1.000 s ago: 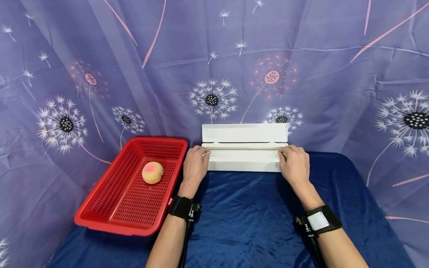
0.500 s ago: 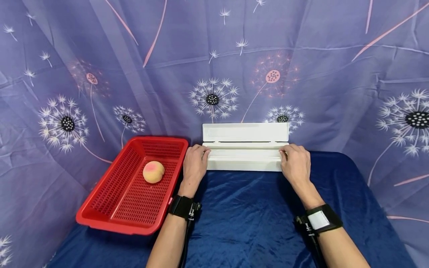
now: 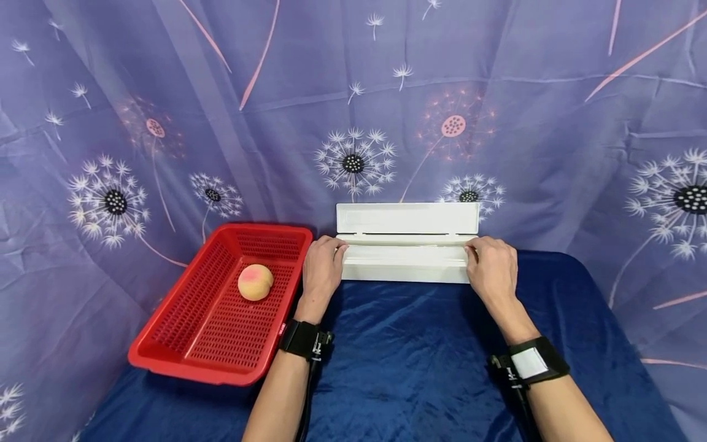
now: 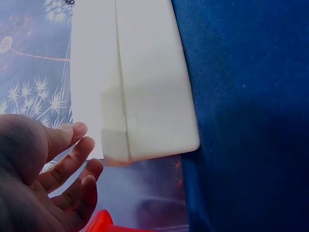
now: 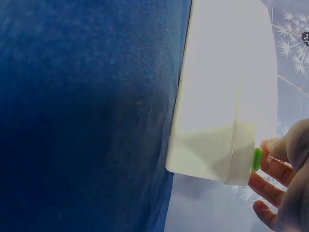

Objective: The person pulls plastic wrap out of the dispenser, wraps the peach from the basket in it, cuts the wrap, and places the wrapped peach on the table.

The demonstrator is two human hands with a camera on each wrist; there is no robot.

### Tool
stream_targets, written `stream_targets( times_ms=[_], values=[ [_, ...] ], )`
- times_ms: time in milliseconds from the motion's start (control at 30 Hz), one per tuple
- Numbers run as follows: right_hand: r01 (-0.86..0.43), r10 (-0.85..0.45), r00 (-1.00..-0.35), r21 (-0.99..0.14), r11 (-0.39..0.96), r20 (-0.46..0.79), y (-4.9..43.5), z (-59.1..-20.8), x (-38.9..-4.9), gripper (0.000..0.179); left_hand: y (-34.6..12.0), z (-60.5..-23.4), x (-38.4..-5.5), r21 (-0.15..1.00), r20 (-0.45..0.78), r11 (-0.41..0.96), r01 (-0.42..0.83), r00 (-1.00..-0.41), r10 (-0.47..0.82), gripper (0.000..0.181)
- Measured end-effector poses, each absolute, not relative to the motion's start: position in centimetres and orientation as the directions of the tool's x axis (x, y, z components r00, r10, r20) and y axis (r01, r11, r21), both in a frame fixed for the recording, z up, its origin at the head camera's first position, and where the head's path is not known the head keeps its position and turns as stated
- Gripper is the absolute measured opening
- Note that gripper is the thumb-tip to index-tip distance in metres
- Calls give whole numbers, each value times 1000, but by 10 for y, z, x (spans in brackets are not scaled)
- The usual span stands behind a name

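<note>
A long white cling film dispenser (image 3: 405, 273) lies on the blue cloth, its lid (image 3: 407, 218) raised at the back. Clear cling film (image 3: 405, 253) shows faintly as a shiny sheet along the opening. At the left end, my left hand (image 3: 321, 267) pinches the film's edge between thumb and index fingertip; the other fingers curl loosely in the left wrist view. My right hand (image 3: 493, 270) pinches the film at the right end, beside a small green slider (image 5: 257, 159) seen in the right wrist view. The film is hard to make out at both fingertips.
Left of my left hand stands a red perforated basket (image 3: 182, 307) with a peach (image 3: 255, 282) in it. Dark blue cloth (image 3: 397, 368) covers the table. A purple dandelion-print curtain (image 3: 287, 92) hangs behind the dispenser.
The head view has shifted slightly, moving the whole scene a little to the right. My right hand has edged slightly rightward; both hands keep their pinch. The dispenser, basket and peach stay put.
</note>
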State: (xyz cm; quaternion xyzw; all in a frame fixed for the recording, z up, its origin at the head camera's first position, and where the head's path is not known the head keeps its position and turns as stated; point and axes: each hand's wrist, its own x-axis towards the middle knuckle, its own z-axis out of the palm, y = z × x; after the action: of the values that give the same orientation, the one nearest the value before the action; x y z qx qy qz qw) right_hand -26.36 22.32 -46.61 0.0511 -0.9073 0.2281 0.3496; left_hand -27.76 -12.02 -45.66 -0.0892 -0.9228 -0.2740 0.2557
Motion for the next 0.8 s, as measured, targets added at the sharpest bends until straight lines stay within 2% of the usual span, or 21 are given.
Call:
stream_targets(
  times_ms=[800],
  values=[
    [-282, 51, -733, -371, 885, 678, 228, -463, -267, 5, -118, -448, -278, 488, 507, 826, 281, -862, -6, 16]
  ],
)
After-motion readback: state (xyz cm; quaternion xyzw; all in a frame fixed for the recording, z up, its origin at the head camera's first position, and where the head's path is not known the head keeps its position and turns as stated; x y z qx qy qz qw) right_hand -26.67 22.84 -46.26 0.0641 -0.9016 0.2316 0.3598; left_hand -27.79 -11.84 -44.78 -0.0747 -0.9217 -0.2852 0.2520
